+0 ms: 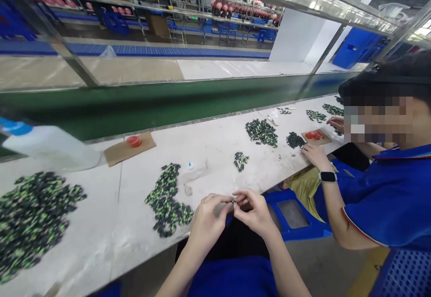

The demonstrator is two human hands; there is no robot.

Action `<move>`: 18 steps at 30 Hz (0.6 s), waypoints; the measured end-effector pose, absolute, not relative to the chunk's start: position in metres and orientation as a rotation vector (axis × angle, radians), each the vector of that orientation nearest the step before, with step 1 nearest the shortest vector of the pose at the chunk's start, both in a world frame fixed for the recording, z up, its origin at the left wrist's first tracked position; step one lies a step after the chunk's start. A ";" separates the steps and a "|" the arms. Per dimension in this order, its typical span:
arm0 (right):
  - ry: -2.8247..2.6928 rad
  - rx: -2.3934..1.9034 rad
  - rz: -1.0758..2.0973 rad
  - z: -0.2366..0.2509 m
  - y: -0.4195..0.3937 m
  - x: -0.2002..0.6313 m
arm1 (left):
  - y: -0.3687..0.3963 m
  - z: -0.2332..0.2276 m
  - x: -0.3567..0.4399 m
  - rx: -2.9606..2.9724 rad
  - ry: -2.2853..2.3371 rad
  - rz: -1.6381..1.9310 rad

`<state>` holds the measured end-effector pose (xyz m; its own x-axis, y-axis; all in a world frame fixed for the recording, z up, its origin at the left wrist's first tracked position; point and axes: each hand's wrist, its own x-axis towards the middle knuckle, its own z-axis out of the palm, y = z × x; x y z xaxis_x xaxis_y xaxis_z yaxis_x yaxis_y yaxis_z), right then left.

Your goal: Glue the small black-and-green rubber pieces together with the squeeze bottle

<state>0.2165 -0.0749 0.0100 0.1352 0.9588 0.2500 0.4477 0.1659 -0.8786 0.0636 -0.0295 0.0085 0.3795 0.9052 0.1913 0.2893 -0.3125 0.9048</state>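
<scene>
My left hand (211,216) and my right hand (252,211) meet over the front edge of the white table (134,207). Thumb and fingers of both are pinched around one tiny dark part (233,201), whose kind is too small to make out. Left of my hands lies a pile of small black and green pieces (168,202). A smaller cluster of the same pieces (240,161) sits just beyond my right hand. Farther left, a large heap of black and green pieces (37,216) spreads over the table.
A translucent bottle with a blue cap (50,146) lies at the left back. Near it, a red container (134,141) rests on cardboard (114,154). At right sits a co-worker in blue (397,198), hands by a black pile (295,140). A green ledge (168,104) runs behind.
</scene>
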 end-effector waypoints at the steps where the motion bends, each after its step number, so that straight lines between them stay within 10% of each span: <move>1: -1.502 -1.432 0.639 0.008 -0.066 0.223 | -0.021 0.006 0.070 1.803 1.052 0.923; 18: -2.062 -1.650 0.078 -0.019 0.061 0.301 | 0.014 -0.020 0.138 2.246 1.215 0.887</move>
